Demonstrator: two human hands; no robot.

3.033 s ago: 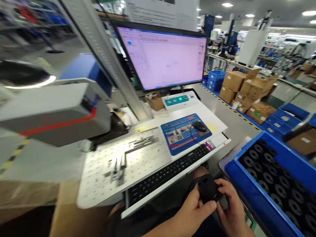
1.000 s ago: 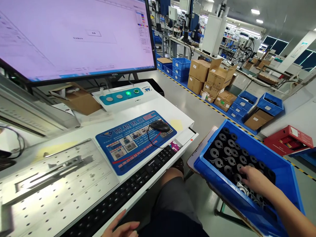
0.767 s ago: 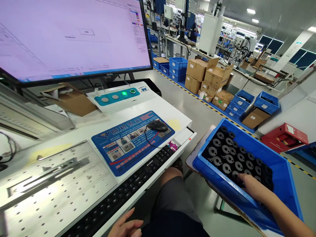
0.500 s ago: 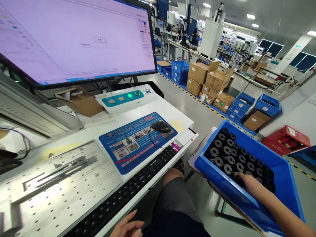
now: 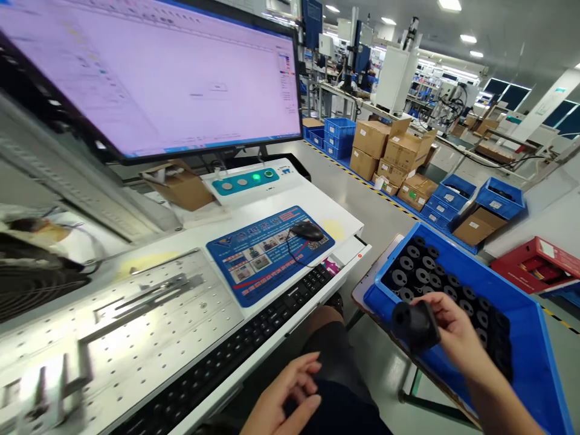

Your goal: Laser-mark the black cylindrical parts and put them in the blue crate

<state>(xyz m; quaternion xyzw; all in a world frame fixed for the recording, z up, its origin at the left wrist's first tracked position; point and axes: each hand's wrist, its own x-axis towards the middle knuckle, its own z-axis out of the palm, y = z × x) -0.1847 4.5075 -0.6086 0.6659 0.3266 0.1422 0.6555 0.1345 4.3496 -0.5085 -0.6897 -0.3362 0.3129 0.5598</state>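
Observation:
A black cylindrical part with a square flange (image 5: pixel 415 325) is gripped in my right hand (image 5: pixel 455 329), lifted over the near edge of the blue bin (image 5: pixel 528 311). Its round end, with a small hole, points left. Behind it in the bin stand several similar black cylindrical parts (image 5: pixel 428 264), their round tops facing up. My left hand (image 5: pixel 287 396) is raised above my lap with nothing in it, fingers curved and apart, near the front of the desk.
On the desk are a perforated metal plate (image 5: pixel 149 338), a mouse pad (image 5: pixel 254 266), a mouse (image 5: pixel 307 231) and a keyboard (image 5: pixel 272 320) along the front edge. A monitor (image 5: pixel 181 78) stands behind them. Cardboard boxes (image 5: pixel 401 148) and a red box (image 5: pixel 530 266) sit farther off.
My right hand has lifted a black cylindrical part out of the bin and moved it left. My left hand has risen and shifted right. The camera view has turned slightly left.

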